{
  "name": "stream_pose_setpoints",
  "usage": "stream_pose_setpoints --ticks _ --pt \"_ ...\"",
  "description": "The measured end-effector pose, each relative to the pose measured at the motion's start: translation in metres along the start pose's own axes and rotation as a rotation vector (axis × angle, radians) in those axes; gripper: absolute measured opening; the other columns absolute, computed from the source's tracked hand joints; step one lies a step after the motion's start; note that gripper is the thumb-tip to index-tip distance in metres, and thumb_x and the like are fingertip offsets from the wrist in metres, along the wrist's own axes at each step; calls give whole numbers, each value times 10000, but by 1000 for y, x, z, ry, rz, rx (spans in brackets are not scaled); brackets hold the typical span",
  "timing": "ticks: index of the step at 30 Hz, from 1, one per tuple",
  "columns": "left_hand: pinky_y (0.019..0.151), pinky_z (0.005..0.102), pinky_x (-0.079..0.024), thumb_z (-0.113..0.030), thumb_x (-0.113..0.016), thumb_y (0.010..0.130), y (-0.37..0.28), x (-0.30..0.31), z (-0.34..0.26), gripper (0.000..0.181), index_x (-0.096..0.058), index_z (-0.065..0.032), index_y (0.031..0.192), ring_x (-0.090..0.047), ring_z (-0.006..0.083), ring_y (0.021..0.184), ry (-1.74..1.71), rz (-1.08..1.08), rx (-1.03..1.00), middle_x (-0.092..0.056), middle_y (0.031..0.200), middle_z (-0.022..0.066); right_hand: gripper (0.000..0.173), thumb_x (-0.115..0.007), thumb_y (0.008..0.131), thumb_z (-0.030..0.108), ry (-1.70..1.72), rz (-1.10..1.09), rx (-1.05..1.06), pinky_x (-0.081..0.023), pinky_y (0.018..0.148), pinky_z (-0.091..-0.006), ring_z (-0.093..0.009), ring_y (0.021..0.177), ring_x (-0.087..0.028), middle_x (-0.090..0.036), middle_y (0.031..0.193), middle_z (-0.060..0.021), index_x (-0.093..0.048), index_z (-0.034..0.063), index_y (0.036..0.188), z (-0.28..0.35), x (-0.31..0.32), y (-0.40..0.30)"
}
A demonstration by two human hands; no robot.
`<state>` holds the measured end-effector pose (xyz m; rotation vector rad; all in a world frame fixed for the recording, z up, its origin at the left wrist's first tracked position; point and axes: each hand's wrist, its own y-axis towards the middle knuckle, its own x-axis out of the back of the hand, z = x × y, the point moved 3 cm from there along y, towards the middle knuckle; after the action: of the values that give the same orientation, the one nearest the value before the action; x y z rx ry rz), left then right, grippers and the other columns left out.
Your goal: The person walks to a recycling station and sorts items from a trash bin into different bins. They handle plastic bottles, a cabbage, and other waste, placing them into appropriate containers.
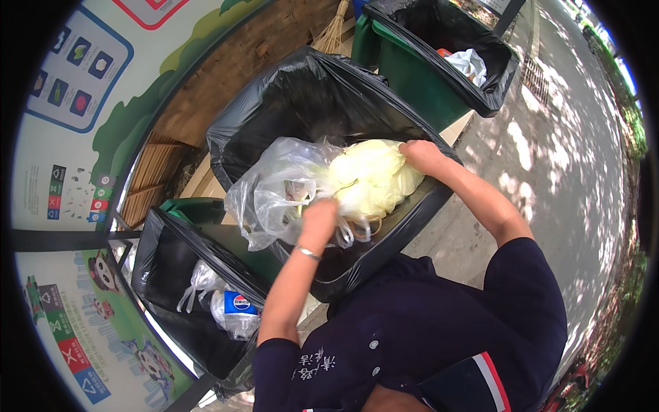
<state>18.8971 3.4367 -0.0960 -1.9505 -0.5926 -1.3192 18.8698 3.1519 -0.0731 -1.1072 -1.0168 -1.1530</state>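
Before me stands a wheeled bin lined with a black plastic bag. At its mouth is a pale yellow plastic bag, full and bulging. My right hand pinches the yellow bag's far right edge. A clear plastic bag with something green and white inside lies at the left, touching the yellow one. My left hand, with a bracelet on the wrist, is closed on thin clear plastic between the two bags; its fingertips are partly hidden and slightly blurred.
A green bin with a black liner and white bag stands at upper right. Another lined bin at lower left holds clear bags and a Pepsi-labelled item. A straw broom leans behind. Printed panels border the left; pavement runs along the right.
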Motion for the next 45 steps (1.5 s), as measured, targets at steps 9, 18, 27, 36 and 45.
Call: stream_pose_setpoints --ticks 9,18,27,36,45 --pt "901 300 -398 -99 -613 771 -46 55 88 494 -430 -2 1220 -507 194 1065 -1448 -230 288 -543 1154 114 75 -548 787 80 1010 -338 -135 -431 562 -225 -63 619 -522 -550 659 -17 -562 10 811 22 75 6" --pt "1057 384 -219 -312 -831 506 -47 108 -25 1184 -95 23 1370 -243 334 1273 -562 -703 -170 -248 1356 216 86 -553 782 96 923 -284 355 -446 589 -241 -78 658 -533 -558 711 -18 -561 21 823 144 168 37" --pt "905 353 -388 -296 -704 716 3 66 27 811 -209 -13 1293 -479 241 1088 -874 -674 127 -440 1230 158 267 -518 789 147 616 -270 600 -463 771 -390 -307 894 -570 -584 979 -154 -541 60 1040 215 112 74" --pt "838 315 -445 -452 -352 906 11 62 107 620 -450 100 1169 -578 239 968 -1381 -502 432 -572 1090 182 566 -590 804 359 1186 -267 -403 -458 788 -390 -210 1013 -505 -510 1142 -130 -406 36 1231 13 25 76" --pt "805 301 -472 -490 -348 908 21 30 134 654 -435 101 1174 -586 214 947 -1325 -477 463 -569 1083 173 737 -644 784 419 2239 190 -156 -443 891 -358 -235 1051 -525 -507 1187 -105 -289 28 1298 96 -50 125"
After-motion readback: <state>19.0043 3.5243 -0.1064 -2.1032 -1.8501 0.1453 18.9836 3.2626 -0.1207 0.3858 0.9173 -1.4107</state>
